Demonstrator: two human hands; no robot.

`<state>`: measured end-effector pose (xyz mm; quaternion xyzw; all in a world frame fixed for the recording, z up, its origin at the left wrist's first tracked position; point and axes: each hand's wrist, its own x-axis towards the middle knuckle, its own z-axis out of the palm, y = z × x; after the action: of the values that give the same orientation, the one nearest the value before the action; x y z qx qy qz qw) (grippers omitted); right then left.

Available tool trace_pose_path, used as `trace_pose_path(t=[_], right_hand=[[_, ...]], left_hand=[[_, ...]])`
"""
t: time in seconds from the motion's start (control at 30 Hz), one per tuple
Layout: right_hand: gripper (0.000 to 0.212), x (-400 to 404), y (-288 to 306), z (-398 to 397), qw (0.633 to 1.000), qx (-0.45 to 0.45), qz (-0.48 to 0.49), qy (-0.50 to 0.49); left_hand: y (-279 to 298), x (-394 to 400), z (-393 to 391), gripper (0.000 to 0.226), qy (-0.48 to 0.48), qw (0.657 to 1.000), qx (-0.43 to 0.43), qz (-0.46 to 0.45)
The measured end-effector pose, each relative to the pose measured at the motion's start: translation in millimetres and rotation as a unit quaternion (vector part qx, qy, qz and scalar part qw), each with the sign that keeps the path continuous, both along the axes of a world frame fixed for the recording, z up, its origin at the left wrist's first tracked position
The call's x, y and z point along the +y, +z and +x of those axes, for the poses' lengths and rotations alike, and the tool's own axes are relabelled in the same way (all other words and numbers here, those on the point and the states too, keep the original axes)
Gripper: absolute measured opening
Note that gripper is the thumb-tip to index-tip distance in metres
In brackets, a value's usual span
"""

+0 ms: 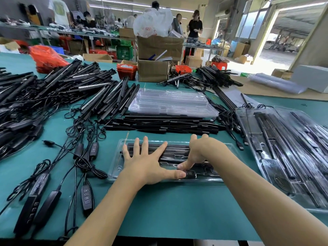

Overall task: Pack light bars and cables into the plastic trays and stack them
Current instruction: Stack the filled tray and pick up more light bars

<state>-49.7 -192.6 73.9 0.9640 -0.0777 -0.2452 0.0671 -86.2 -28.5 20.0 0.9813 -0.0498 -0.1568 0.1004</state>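
We see a wide green table (pixel 159 206) under everything. Across its left side sprawls a heap of black light bars (pixel 58 93) with tangled cables (pixel 78 157) and inline controllers. On the right lies a stack of filled plastic trays (pixel 291 157); further back, in the middle, sits a pile of empty clear trays (pixel 170 102), with a row of black bars (pixel 159 124) just in front of it. Nearest us is the tray being packed (pixel 117 166), already holding bars and a controller (pixel 190 174). Our left hand (pixel 147 164) lies flat on it, fingers spread straight, thumb pressing the controller. Our right hand (pixel 200 151) has its fingers curled down over the bars, its thumb also pressing near the controller.
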Motion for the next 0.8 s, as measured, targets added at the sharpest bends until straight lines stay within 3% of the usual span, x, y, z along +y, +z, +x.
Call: trace_pose_path(t=[0.33,0.47,0.57,0.63,0.7,0.8], right_hand=[[0.122,2.2,2.7,12.4,0.998,0.025,-0.041,0.044],[0.130,2.1,4.4,13.0,0.998,0.022,-0.047,0.045],[0.137,-3.1,2.9,9.7,0.999,0.015,-0.028,0.037],[0.140,-8.7,1.2,7.3,0.999,0.010,-0.007,0.030],[0.141,-13.4,-1.4,4.6,1.000,-0.002,0.013,0.024],[0.138,-16.8,-4.6,0.1,0.999,-0.019,0.038,0.018]], left_hand=[[-1.7,-1.4,0.5,0.121,-0.008,1.000,-0.012,0.015],[2.7,0.2,-3.3,0.114,-0.010,1.000,-0.017,-0.008],[14.3,14.1,-4.7,0.087,0.052,0.995,-0.077,-0.027],[21.0,32.0,-5.8,0.075,0.126,0.983,-0.128,0.028],[25.7,50.2,-8.7,0.071,0.180,0.976,-0.115,0.049],[28.8,63.9,-7.3,0.072,0.209,0.976,-0.067,0.005]])
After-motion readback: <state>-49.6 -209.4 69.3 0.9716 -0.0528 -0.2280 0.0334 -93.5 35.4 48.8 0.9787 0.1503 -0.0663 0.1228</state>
